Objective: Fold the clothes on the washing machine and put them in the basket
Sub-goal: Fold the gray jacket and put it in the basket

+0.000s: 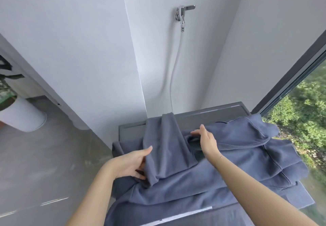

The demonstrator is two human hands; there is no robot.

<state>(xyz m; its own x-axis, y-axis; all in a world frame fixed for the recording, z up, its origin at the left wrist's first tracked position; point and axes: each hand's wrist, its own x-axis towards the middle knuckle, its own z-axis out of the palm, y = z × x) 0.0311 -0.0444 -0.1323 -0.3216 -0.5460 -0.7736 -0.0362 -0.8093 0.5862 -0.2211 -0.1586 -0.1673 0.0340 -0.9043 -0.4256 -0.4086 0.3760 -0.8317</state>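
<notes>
Lying spread over the grey washing machine (211,114) top is one slate-blue hooded sweatshirt (229,155), a sleeve folded across its middle. Two bare hands work it: the left hand (130,164), at 8 o'clock, pinches the sleeve's edge; the right hand (206,137) rests flat, fingers straight, near the centre. One chrome tap (183,14) with hose at 12, white walls, one window (303,102) at 3, one white planter (23,114) at 9 on grey floor.

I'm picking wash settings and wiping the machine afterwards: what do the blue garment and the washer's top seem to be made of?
Blue garment: looks like thick, soft cotton-type fleece or jersey with a matte, slightly faded surface; it drapes in heavy folds and shows stitched seams. The exact fibre cannot be told.
Washing machine top: a smooth, dark grey panel with a dull sheen, either painted metal or plastic; the look leaves that open.
</notes>
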